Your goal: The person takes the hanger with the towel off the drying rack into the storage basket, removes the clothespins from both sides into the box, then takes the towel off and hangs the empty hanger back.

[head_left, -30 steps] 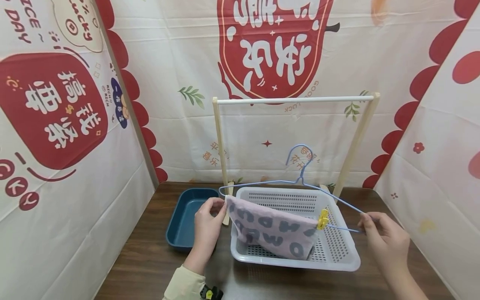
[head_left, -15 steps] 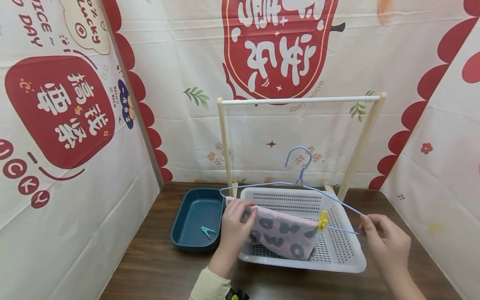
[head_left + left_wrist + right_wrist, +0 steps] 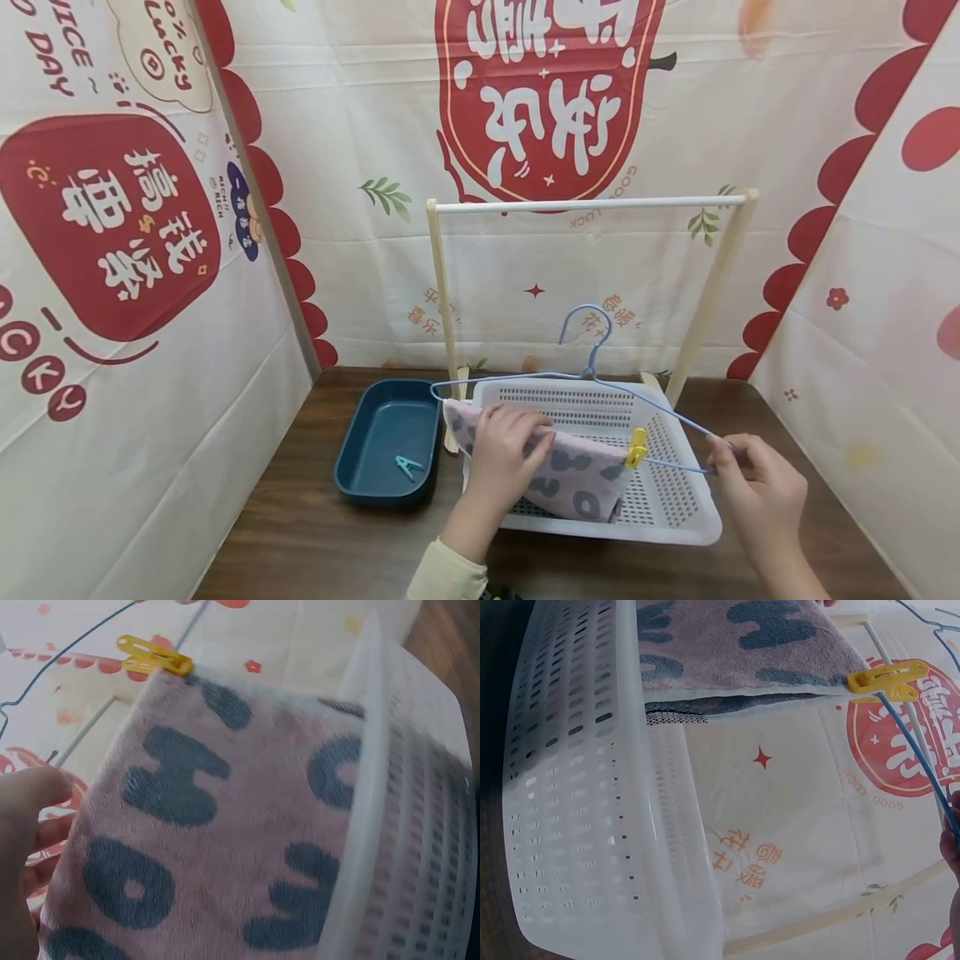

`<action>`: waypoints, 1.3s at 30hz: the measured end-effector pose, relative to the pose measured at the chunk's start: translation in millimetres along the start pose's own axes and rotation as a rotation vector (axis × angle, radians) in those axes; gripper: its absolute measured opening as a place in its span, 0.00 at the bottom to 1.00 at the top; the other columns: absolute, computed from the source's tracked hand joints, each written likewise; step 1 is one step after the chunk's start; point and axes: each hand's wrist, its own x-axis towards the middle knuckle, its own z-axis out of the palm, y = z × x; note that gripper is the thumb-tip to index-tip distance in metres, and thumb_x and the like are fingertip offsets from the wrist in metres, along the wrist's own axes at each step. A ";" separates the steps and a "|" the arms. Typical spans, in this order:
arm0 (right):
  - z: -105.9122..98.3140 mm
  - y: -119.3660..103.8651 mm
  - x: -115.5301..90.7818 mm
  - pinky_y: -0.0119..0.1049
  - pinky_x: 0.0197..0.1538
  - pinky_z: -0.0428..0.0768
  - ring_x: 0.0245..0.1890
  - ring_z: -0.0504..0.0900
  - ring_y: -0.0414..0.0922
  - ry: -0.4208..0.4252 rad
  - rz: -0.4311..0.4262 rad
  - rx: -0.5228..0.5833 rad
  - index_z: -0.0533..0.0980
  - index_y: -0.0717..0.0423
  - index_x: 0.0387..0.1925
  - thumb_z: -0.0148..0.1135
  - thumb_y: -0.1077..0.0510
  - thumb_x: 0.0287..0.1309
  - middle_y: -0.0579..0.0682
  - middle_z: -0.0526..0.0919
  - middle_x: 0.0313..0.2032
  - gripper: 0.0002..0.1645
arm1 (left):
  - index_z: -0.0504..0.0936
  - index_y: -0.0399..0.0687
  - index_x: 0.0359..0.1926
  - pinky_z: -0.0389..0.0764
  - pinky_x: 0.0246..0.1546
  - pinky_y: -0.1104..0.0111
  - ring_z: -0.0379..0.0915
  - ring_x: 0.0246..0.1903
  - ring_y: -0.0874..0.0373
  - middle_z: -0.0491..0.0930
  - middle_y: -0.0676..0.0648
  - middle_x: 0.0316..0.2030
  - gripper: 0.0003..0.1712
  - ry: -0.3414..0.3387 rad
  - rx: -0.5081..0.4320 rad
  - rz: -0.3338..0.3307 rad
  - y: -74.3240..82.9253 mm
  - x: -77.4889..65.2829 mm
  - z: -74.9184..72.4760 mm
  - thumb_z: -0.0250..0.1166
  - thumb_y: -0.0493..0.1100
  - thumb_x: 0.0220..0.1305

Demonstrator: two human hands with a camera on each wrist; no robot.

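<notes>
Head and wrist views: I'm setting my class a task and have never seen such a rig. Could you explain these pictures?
There is no machine: two bare hands do the work. One camera on the person's head looks forward and down; one on each wrist shows that hand's work.

On the brown table stand a white basket, a rack behind it, and a dark blue tray holding a teal clip.

The right hand holds a blue hanger near one end. A yellow clip fastens a pink cloth to it. The left hand is at the cloth's top edge; whether it grips is unclear.
</notes>
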 end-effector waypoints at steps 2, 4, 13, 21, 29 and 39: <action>1.6 -0.7 0.0 0.13 0.23 0.69 0.18 0.73 0.24 0.008 -0.011 0.010 0.74 0.64 0.17 0.63 0.75 0.42 0.42 0.76 0.17 0.08 | 0.81 0.52 0.32 0.65 0.50 0.57 0.73 0.37 0.62 0.80 0.57 0.31 0.06 -0.014 0.015 -0.012 4.1 0.4 2.0 0.66 0.44 0.51; 3.2 -1.8 0.3 0.13 0.23 0.68 0.18 0.72 0.24 0.028 -0.024 0.017 0.74 0.64 0.17 0.63 0.75 0.41 0.42 0.76 0.17 0.08 | 0.81 0.54 0.31 0.66 0.48 0.60 0.73 0.36 0.63 0.80 0.58 0.30 0.05 -0.029 0.029 -0.006 8.6 1.9 4.1 0.65 0.45 0.52; 7.8 -4.4 0.5 0.14 0.21 0.64 0.16 0.69 0.25 0.069 -0.038 0.003 0.73 0.64 0.15 0.65 0.75 0.37 0.42 0.76 0.17 0.09 | 0.81 0.58 0.31 0.67 0.40 0.66 0.73 0.34 0.65 0.79 0.61 0.30 0.04 -0.089 0.057 0.026 27.0 3.6 15.1 0.64 0.49 0.53; 10.0 -9.3 0.6 0.14 0.20 0.64 0.16 0.68 0.25 0.054 -0.013 -0.040 0.73 0.63 0.15 0.67 0.73 0.37 0.41 0.76 0.17 0.10 | 0.80 0.62 0.31 0.65 0.37 0.69 0.72 0.35 0.68 0.79 0.64 0.32 0.05 -0.141 0.101 0.037 39.0 2.4 22.1 0.63 0.52 0.53; 14.3 -13.7 -1.7 0.14 0.21 0.66 0.17 0.70 0.25 0.039 -0.024 -0.035 0.73 0.64 0.15 0.67 0.73 0.37 0.42 0.76 0.16 0.10 | 0.79 0.63 0.39 0.64 0.39 0.71 0.72 0.38 0.69 0.79 0.65 0.36 0.12 -0.222 0.130 0.016 48.5 4.7 23.7 0.60 0.58 0.55; 19.3 -15.2 -3.4 0.14 0.21 0.67 0.16 0.70 0.26 0.018 -0.039 0.000 0.73 0.63 0.16 0.67 0.72 0.39 0.42 0.75 0.15 0.10 | 0.74 0.62 0.50 0.64 0.38 0.73 0.71 0.38 0.70 0.78 0.66 0.35 0.22 -0.319 0.119 -0.024 61.2 10.2 25.2 0.61 0.59 0.54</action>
